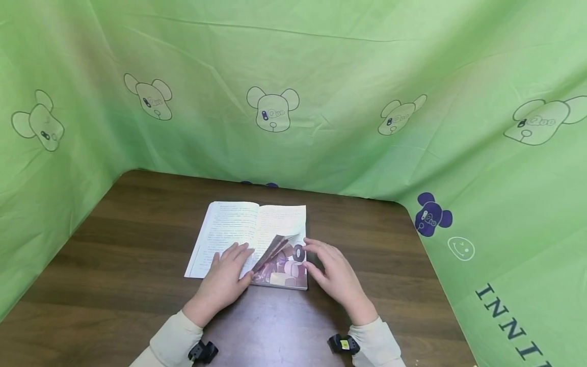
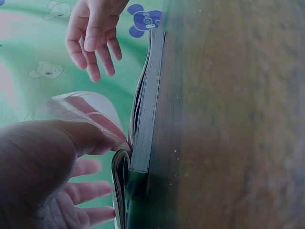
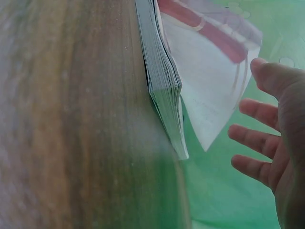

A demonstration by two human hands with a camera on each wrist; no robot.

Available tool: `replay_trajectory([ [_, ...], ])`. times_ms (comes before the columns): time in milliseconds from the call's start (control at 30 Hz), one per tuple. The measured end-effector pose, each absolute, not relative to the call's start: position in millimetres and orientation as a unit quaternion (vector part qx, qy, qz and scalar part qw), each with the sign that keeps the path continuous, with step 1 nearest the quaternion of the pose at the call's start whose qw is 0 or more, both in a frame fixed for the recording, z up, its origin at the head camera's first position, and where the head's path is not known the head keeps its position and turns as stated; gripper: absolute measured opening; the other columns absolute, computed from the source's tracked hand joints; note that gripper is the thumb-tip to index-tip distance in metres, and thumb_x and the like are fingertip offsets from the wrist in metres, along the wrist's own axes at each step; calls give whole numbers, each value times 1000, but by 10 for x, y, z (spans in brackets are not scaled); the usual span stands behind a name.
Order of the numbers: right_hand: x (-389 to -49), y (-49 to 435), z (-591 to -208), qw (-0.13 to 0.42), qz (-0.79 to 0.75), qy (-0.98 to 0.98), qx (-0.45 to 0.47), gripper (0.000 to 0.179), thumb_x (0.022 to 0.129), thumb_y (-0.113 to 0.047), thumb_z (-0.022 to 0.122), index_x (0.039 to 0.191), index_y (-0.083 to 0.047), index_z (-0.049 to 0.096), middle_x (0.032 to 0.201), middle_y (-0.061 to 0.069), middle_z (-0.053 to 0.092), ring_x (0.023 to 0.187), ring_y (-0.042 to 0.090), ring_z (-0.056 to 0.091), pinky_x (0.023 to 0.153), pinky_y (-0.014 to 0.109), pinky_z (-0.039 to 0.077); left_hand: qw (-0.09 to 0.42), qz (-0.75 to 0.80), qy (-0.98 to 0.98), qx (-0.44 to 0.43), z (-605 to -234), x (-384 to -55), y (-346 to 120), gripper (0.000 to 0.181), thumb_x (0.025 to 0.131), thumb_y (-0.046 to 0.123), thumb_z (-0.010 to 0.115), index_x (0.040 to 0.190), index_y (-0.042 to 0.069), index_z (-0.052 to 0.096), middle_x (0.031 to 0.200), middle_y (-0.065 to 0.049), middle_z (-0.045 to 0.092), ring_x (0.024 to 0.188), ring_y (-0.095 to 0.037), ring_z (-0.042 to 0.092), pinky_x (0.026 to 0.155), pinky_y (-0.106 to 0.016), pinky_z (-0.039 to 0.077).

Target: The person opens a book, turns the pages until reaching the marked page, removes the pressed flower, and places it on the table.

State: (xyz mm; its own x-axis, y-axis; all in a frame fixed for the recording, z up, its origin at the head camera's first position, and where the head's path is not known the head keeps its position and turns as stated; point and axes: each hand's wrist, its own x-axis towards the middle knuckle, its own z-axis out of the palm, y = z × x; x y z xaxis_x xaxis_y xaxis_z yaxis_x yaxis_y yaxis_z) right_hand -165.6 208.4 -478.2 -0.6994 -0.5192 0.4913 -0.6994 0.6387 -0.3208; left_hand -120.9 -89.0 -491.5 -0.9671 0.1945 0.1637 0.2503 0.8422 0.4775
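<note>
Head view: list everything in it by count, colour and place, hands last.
Table: one, brown, centre.
Cloth: count unclear, green, around table.
Outlined bear heads: five, dark-lined, on the cloth.
Purple bear head: one whole, right of table.
Purple patches: two, table's far edge.
Smiley: one, white outline, below that head.
Letters: at least four, dark, lower right.
Book: one, white-paged, open on table.
Lifted page: one or more, reddish, book's right half.
Picture: one, pinkish purple, beneath.
Wrist devices: two, black, on wrists.
Sleeves: two, off-white, forearms.
Left hand: one, bare, over book's left half.
Right hand: one, bare, by book's right edge.
</note>
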Motion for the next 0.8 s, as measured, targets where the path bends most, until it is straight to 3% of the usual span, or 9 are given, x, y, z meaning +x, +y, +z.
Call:
replay_trajectory([
  [200, -1670, 2098, -4799, 120, 232, -885, 384, 45, 92, -25, 77, 131, -8, 66, 142, 9, 63, 137, 31, 54, 113, 54, 38, 105, -302, -942, -107, -4896, -1236, -920, 80, 91, 27, 78, 156, 3, 38, 154, -20, 47, 142, -39, 45, 114, -62, 36],
  [300, -1667, 2105, -4811, 71, 232, -884, 399, 49, 93, -29, 76, 136, -8, 64, 147, 12, 59, 141, 35, 50, 115, 59, 33, 128, -318, -934, -101, -4889, -1245, -931, 97, 87, 24, 83, 161, 3, 24, 160, -23, 36, 146, -41, 39, 115, -58, 38],
  [433, -1652, 2115, -4819, 9, 225, -893, 390, 54, 93, -36, 75, 140, -11, 62, 154, 11, 52, 147, 34, 42, 119, 62, 28, 159, -308, -933, -94, -4894, -1249, -945, 115, 80, 19, 88, 165, 7, 10, 167, -25, 17, 148, -46, 31, 109, -64, 41],
  [600, -1638, 2124, -4842, -37, 209, -901, 378, 63, 91, -42, 76, 143, -13, 60, 160, 5, 46, 151, 30, 36, 122, 60, 22, 194, -286, -932, -109, -4902, -1256, -961, 121, 75, 15, 91, 165, 8, 10, 169, -24, 2, 152, -49, 14, 114, -72, 25],
  [800, -1627, 2120, -4861, -46, 206, -902, 377, 65, 86, -42, 81, 142, -15, 62, 160, 5, 45, 151, 33, 37, 121, 63, 22, 191, -268, -935, -129, -4898, -1261, -983, 119, 74, 14, 92, 165, 11, 15, 170, -23, -4, 156, -47, -1, 115, -77, 8],
])
